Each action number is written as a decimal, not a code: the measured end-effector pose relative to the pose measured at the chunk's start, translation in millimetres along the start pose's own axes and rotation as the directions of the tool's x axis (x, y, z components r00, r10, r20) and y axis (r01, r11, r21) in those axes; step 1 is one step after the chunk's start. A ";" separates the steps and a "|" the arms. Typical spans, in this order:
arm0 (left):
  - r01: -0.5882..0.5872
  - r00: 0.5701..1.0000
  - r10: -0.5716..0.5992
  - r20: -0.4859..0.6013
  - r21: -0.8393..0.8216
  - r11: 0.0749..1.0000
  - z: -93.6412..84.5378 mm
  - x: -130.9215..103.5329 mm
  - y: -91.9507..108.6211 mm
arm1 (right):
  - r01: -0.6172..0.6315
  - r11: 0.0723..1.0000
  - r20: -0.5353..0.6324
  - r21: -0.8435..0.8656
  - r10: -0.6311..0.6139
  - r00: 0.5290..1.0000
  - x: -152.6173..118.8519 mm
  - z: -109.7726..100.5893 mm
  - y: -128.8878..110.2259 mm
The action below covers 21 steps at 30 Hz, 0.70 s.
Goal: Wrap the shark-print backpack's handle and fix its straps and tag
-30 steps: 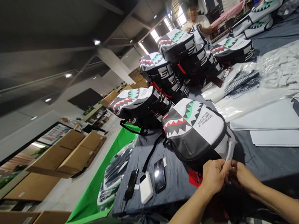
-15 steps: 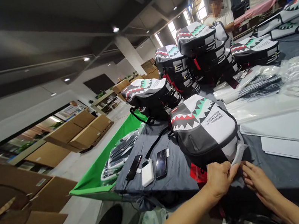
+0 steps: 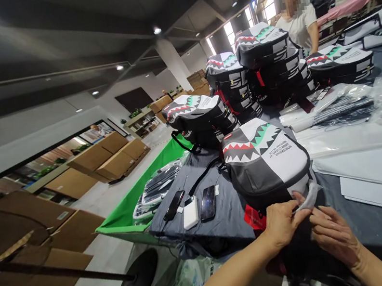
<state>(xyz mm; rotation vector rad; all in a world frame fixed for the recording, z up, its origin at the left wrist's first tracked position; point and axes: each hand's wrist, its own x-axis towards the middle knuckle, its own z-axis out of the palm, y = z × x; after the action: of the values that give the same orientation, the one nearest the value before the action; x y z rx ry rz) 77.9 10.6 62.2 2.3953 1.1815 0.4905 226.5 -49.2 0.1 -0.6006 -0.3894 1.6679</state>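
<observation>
Now both hands have closed in at the bench (image 3: 373,225) edge — left hand (image 3: 285,221) pinching a white strip (image 3: 308,197) against the backpack (image 3: 267,162), right hand (image 3: 333,236) loosely curled, touching it.

Behind the shark-mouth backpack (image 3: 265,162), the stacked backpacks (image 3: 265,60) cover most of the co-worker (image 3: 299,25), whose face is blurred. At the backpack's near edge, the left hand (image 3: 283,223) hides its own fingertips and much of a red tag (image 3: 254,218). The right hand (image 3: 333,234) rests beside it, its arm cut off by the bottom edge. The small print on the backpack is too fine to read.
</observation>
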 end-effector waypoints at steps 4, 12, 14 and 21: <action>-0.056 0.996 0.057 0.073 -0.020 0.998 -2.1 -1.4 -4.6 | 0.046 0.863 -0.268 -0.503 -0.206 0.941 -25.0 -12.6 -13.4; -0.034 0.998 0.039 0.050 -0.098 0.995 1.1 -5.9 -12.0 | 0.538 -0.158 0.559 -0.828 -0.170 0.811 10.1 25.2 -78.9; 0.007 0.997 0.001 0.081 -0.105 0.994 -1.1 -5.7 -10.9 | 0.614 -0.186 0.626 -0.768 -0.013 0.780 28.8 32.7 -86.2; 0.053 0.978 -0.001 0.209 -0.244 0.968 -11.4 2.4 -8.0 | 0.652 -0.575 0.807 -0.494 -0.024 0.590 20.2 37.4 -86.4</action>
<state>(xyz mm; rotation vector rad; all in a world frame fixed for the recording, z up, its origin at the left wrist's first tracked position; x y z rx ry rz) 68.6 19.4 68.0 2.1534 0.9972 0.3468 271.9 -10.6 75.8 -1.0057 -2.2972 -0.0812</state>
